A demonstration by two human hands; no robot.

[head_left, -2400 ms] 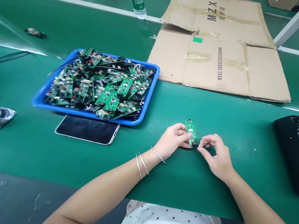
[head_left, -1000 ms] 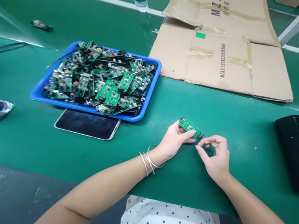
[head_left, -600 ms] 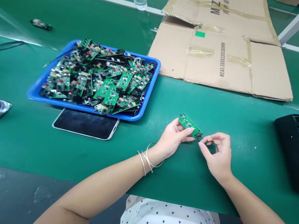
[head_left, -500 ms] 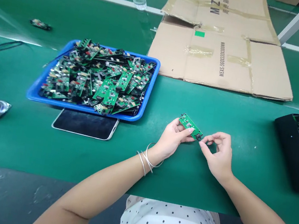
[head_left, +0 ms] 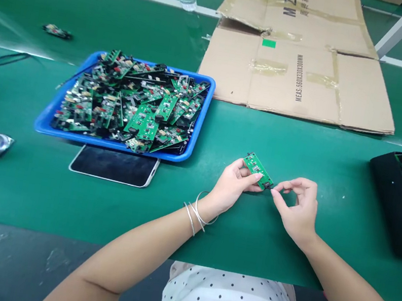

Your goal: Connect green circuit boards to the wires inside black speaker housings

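Here, boards (head_left: 144,123) fill blue tray (head_left: 202,120); left hand (head_left: 232,184) clamped on circuit board (head_left: 255,167), right hand (head_left: 298,208) pinched together.

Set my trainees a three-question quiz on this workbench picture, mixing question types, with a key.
1. Which hand's thumb rests on the face of the single circuit board?
2. True or false: the blue tray holds a pile of boards.
3. Which lies closest to the tray's near edge? A) bottle B) phone C) cardboard

Key:
1. The left hand.
2. True.
3. B, the phone.
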